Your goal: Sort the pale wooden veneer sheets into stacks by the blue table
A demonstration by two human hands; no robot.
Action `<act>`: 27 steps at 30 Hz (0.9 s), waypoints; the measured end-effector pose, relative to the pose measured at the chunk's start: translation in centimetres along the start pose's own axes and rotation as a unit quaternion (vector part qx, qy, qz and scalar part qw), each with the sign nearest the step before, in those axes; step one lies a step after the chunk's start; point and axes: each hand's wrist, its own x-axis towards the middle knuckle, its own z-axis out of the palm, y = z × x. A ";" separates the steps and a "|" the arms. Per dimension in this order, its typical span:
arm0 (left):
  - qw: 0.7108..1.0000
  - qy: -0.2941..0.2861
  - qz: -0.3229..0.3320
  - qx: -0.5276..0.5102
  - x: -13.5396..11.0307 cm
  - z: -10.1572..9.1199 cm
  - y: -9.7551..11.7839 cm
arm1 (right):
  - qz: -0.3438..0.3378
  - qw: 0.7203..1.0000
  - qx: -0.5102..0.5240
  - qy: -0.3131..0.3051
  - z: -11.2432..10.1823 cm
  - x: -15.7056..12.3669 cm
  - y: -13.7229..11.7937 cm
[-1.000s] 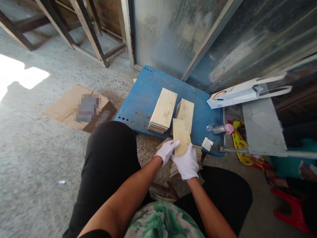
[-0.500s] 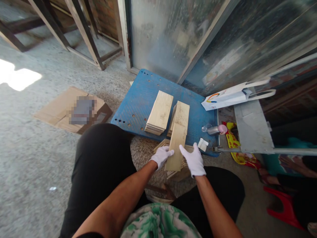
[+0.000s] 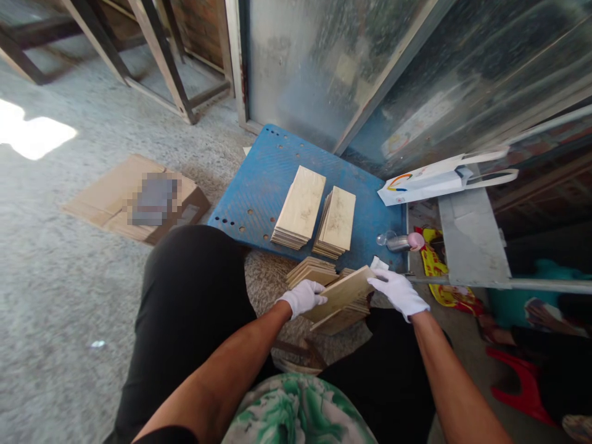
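A thin, pale wooden board (image 3: 345, 292) is held slantwise between my two white-gloved hands. My left hand (image 3: 303, 298) is closed on its lower left end, with the thumb over the face. The upper right corner is in the fingers of my right hand (image 3: 398, 291). Beneath the board, between my knees, lie more boards: a left pile (image 3: 311, 269) and a right pile (image 3: 343, 319), partly covered by the held one. Just beyond them, a left stack (image 3: 303, 200) and a right stack (image 3: 339, 216) of similar boards stand side by side on a blue plastic platform (image 3: 245, 185).
A cardboard box (image 3: 106, 191) with a blurred item on top sits on the floor at left. To the right are a white paper bag (image 3: 423, 183), a bottle with a pink top (image 3: 400, 242), a white scrap (image 3: 380, 263) and a red stool (image 3: 522, 382). Glazed panels border the platform's far side.
The board has swung from pointing away from me to slanting up to the right, off the right stack. My right hand has moved right to its far corner; my left hand has barely moved.
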 end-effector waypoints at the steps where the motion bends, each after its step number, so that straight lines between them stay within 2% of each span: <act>1: 1.000 -0.003 -0.001 0.019 0.0 0.0 -0.1 | -0.012 0.999 0.012 -0.033 0.1 -0.1 0.8; 5: 0.996 -0.021 -0.004 0.089 0.0 0.3 -0.3 | -0.039 0.985 0.117 -0.118 0.9 -1.2 3.2; 7: 0.992 -0.027 -0.005 0.122 0.0 0.3 -0.4 | -0.038 0.978 0.152 -0.138 1.4 -2.2 3.7; 9: 0.988 -0.026 -0.010 0.153 0.1 0.2 -0.5 | -0.045 0.978 0.145 -0.142 1.9 -3.2 3.5; 13: 0.977 0.001 -0.036 0.210 -0.1 -0.3 -0.8 | -0.072 0.987 0.086 -0.111 3.6 -4.3 1.7; 16: 0.963 0.035 -0.085 0.253 -0.3 -0.9 -1.0 | -0.105 0.989 0.027 -0.097 6.0 -3.7 0.0; 19: 0.944 0.047 -0.143 0.292 -0.4 -1.5 -1.0 | -0.145 0.981 -0.052 -0.117 8.9 -2.3 -1.7; 23: 0.928 0.036 -0.189 0.318 -0.2 -1.6 -0.9 | -0.163 0.959 -0.167 -0.163 12.1 -0.5 -3.8; 27: 0.925 0.025 -0.202 0.322 0.1 -1.4 -0.6 | -0.172 0.949 -0.191 -0.185 13.8 0.7 -4.9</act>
